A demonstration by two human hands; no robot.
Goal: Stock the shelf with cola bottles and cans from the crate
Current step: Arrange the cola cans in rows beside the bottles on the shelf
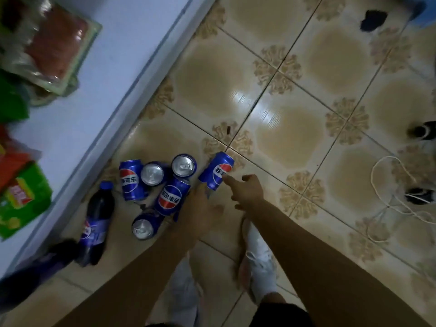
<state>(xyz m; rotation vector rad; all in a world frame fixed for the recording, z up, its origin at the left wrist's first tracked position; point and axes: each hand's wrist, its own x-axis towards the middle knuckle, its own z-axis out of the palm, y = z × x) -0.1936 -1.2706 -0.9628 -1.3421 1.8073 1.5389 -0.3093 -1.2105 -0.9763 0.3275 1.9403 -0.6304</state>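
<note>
1. Fingers (227, 179) of the right hand (249, 192): the forefinger is straight, its tip touching the side of the outermost can (217, 171). The others are loosely curled and grasp nothing.
2. Left hand (200, 208): blurred. It lies by the lower end of the same can, but whether it grips cannot be told.
3. Judgement: both hands are closing on one can from opposite sides, the outermost being the easiest to lift clear of the cluster.
4. Stock location: the other cans (152, 173) are bunched on the tiled floor (295, 79) just left of that can, with a cola bottle (96, 218) beside them. All sit at the foot of the shelf (94, 79). No crate is in view.
5. Shelf: snack packets (23, 197) occupy its left side, and bare board shows along the front edge.
6. Obstructions: the neighbouring can (172, 195) sits just beside the left hand and is liable to be knocked. A white shoe (259, 251) stands beneath the arms. A white cord (382, 197) lies well apart on the right.
</note>
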